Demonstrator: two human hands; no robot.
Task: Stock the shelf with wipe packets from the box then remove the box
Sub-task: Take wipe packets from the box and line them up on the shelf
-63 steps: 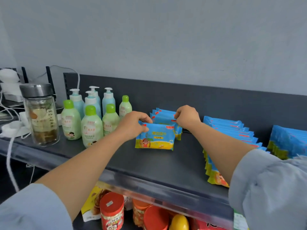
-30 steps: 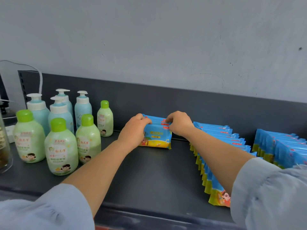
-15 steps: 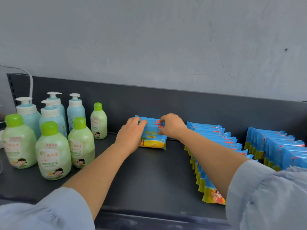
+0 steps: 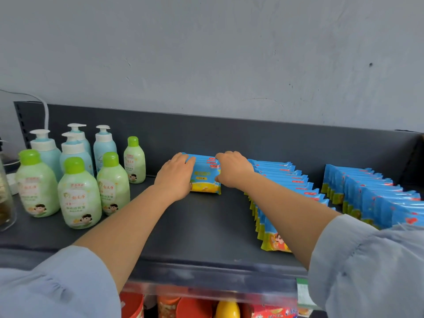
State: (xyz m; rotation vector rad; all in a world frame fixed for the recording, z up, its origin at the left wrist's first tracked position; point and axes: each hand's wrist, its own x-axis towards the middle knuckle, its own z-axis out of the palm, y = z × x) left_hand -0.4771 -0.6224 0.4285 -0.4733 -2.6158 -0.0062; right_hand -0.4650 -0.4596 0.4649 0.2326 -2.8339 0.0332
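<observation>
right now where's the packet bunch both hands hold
Head view: the packet bunch stands mid-shelf by the back panel, between the small green-capped bottle and the long packet row.

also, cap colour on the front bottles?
Green caps, clearest in the head view.

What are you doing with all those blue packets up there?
A person is filling a shelf with wipes. The left hand and the right hand grip a small bunch of wipe packets from either side, standing it upright near the back of the shelf. Two longer rows of packets already stand to its right, and bottles stand to its left. No box is in view.
</observation>
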